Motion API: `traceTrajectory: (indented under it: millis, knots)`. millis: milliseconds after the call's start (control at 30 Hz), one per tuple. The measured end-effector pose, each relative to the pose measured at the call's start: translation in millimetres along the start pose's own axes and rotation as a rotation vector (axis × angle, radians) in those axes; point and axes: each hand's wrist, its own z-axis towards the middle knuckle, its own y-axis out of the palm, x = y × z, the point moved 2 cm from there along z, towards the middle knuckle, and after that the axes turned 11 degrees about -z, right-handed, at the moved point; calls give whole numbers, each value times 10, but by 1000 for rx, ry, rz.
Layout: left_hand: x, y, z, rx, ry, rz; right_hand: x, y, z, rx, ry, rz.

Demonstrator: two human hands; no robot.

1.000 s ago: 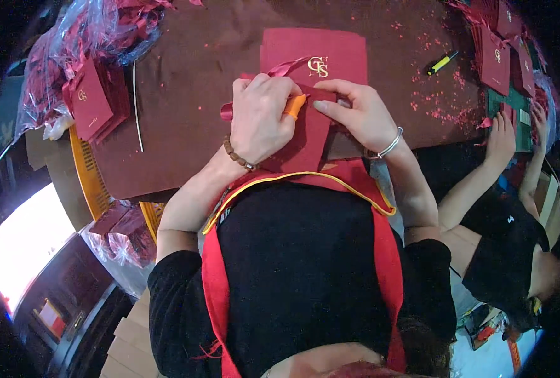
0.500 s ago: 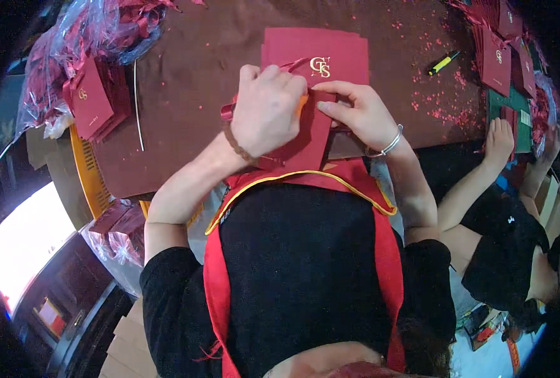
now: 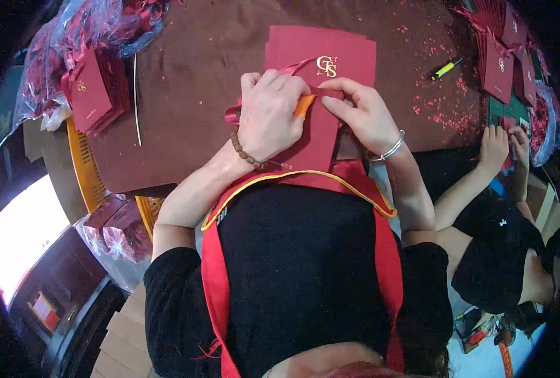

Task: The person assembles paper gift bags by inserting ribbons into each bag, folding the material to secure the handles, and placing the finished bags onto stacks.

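Observation:
A dark red folded card point(image 3: 314, 135) lies at the near edge of the brown table point(image 3: 192, 82). My left hand point(image 3: 268, 113) presses down on it and holds a small orange tool point(image 3: 303, 105) against it, beside a red ribbon point(image 3: 234, 113). My right hand point(image 3: 363, 113) pinches the card's upper right part with its fingertips. Under and behind both hands sits a stack of dark red cards point(image 3: 340, 53) with a gold emblem.
More red cards point(image 3: 91, 91) and plastic bags of red goods lie at the left, with a thin metal rod point(image 3: 135, 94). A yellow-green marker point(image 3: 447, 68) and red paper bits lie at the right. Another person's hands point(image 3: 503, 142) work beside further card piles point(image 3: 503, 60). Yellow crates point(image 3: 81, 170) stand below.
My left hand has slid a little up and to the right over the card with the orange tool. My right hand has kept its place.

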Motion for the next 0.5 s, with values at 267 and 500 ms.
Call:
traceTrajectory:
  millis: [267,500]
  knots:
    - [-43,-141,-32,-30,-53,-108,-81,26,-26,-102,37,120]
    - [-25,-182,-65,-99,-85,-125,-26,-5,-68,-169,104,53]
